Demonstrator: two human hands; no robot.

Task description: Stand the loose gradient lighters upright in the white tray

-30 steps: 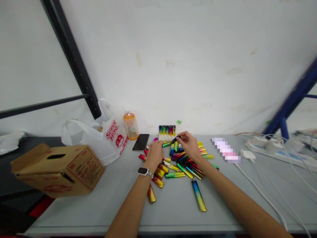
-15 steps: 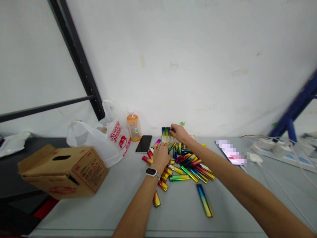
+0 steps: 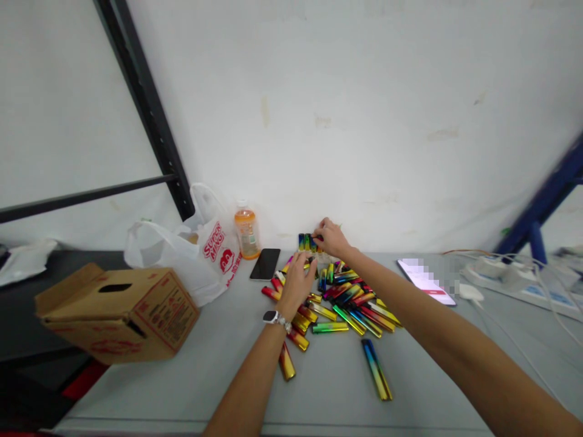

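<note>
A heap of shiny, colour-graded lighters (image 3: 359, 303) lies on the grey table. Behind it, close to the wall, several upright lighters (image 3: 304, 241) stand in a row in a pale tray (image 3: 324, 257), partly covered by my hands. My right hand (image 3: 332, 238) is at the right end of that row, fingertips pinched on a lighter that they mostly hide. My left hand (image 3: 297, 284), with a watch on its wrist, hovers over the left of the heap just before the tray. Its fingers are apart, and I see nothing held.
Left of the heap are a black phone (image 3: 265, 264), an orange drink bottle (image 3: 247, 233), a white plastic bag (image 3: 204, 267) and a cardboard box (image 3: 159, 312). At right lie a lit phone (image 3: 426, 282), cables and a power strip (image 3: 523, 282). One lighter (image 3: 377, 370) lies near the front.
My right hand has shifted slightly right and up at the row. My left hand has moved a little forward and its fingers have spread toward the tray.
</note>
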